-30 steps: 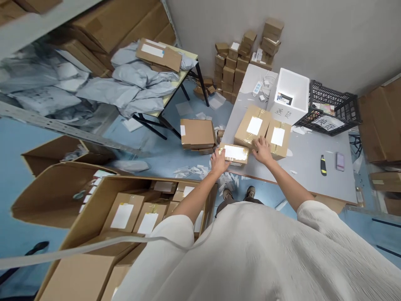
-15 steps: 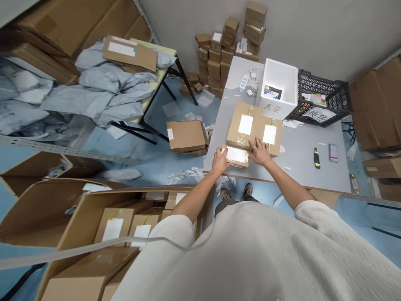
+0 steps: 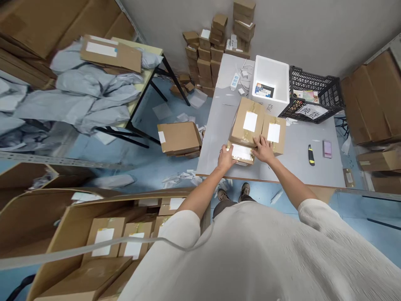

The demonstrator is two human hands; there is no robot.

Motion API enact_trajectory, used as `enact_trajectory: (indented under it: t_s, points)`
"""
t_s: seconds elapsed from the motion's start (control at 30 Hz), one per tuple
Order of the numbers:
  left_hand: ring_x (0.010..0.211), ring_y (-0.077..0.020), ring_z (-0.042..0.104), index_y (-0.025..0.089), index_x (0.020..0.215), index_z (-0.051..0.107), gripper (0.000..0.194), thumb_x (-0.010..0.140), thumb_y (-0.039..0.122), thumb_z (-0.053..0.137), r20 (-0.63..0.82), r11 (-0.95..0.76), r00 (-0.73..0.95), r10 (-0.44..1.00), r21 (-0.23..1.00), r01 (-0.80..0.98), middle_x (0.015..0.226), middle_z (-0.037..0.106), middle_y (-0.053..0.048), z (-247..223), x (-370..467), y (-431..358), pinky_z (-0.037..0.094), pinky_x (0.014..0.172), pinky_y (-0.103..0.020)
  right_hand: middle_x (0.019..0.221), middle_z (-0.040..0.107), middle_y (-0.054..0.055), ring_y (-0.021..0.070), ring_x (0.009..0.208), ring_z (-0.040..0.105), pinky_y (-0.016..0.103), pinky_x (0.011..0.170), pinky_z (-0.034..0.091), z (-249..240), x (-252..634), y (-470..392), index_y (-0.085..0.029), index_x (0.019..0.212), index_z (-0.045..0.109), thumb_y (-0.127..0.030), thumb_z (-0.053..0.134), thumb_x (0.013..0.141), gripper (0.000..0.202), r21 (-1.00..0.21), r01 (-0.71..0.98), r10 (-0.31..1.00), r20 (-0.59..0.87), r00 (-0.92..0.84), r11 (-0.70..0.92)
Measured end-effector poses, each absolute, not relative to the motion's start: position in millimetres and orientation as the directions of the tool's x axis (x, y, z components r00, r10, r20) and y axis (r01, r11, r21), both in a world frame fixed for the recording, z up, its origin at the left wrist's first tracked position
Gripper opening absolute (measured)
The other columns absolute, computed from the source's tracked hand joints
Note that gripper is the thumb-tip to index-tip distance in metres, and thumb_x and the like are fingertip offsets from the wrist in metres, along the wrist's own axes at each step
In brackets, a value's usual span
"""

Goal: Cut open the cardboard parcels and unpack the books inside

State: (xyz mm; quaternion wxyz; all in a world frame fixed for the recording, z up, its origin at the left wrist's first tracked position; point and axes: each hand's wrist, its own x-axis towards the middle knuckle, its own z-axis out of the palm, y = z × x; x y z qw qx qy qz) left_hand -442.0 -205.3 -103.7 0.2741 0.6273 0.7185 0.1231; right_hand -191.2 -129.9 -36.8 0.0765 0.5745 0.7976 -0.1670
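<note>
A small cardboard box with a white label and shiny clear tape lies near the front edge of the grey table. My left hand is closed round its left end. At its right end is my right hand, thumb against the small box and fingers on the boxes behind. Directly behind stands a larger taped cardboard box with a white label. To its right, touching it, is a medium labelled box. The undersides of the boxes are hidden.
A white foam bin and a black crate stand at the table's back. A cutter knife and a phone lie on the right. Below left is a large open carton of boxes. Paper scraps litter the floor.
The boxes have slid right along the table with both my hands, and the larger box has turned slightly. My view has shifted a little to the right.
</note>
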Motion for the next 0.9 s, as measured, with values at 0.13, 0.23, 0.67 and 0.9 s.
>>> enact_trajectory:
  t_s: [0.13, 0.23, 0.67, 0.9]
  points:
    - [0.148, -0.0438, 0.057, 0.023, 0.176, 0.046, 0.105, 0.087, 0.041, 0.098, -0.220, 0.118, -0.016, 0.975, 0.455, 0.883, 0.170, 0.044, -0.023, -105, -442, -208, 0.053, 0.125, -0.051, 0.196, 0.015, 0.015, 0.0453, 0.180, 0.014, 0.078, 0.137, 0.019, -37, -197, -125, -0.031, 0.187, 0.027, -0.054, 0.055, 0.111, 0.084, -0.158, 0.946, 0.888, -0.330, -0.321, 0.284]
    - [0.149, -0.0450, 0.056, 0.021, 0.178, 0.044, 0.099, 0.093, 0.043, 0.091, -0.198, 0.071, 0.011, 0.980, 0.405, 0.911, 0.181, 0.036, -0.025, -105, -449, -220, 0.054, 0.123, -0.052, 0.194, 0.023, 0.019, 0.0458, 0.177, 0.017, 0.078, 0.137, 0.020, -39, -208, -137, -0.025, 0.183, 0.037, -0.046, 0.054, 0.111, 0.077, -0.201, 0.925, 0.904, -0.224, -0.364, 0.323]
    - [0.150, -0.0472, 0.059, 0.015, 0.178, 0.045, 0.087, 0.104, 0.047, 0.078, -0.202, 0.114, -0.043, 0.978, 0.354, 0.928, 0.187, 0.036, -0.025, -111, -509, -266, 0.050, 0.126, -0.054, 0.171, 0.054, 0.027, 0.0426, 0.155, 0.054, 0.061, 0.122, 0.051, -83, -241, -210, -0.012, 0.169, 0.055, -0.035, 0.052, 0.108, 0.065, -0.447, 0.812, 0.826, -0.238, -0.512, 0.375]
    - [0.155, -0.0469, 0.057, 0.015, 0.176, 0.048, 0.084, 0.108, 0.057, 0.070, -0.208, 0.239, -0.168, 0.964, 0.391, 0.889, 0.184, 0.041, -0.026, -115, -550, -301, 0.045, 0.131, -0.055, 0.178, 0.050, 0.023, 0.0420, 0.163, 0.048, 0.065, 0.130, 0.047, -87, -286, -202, -0.016, 0.173, 0.050, -0.037, 0.053, 0.107, 0.070, -0.577, 0.665, 0.766, -0.101, -0.634, 0.474]
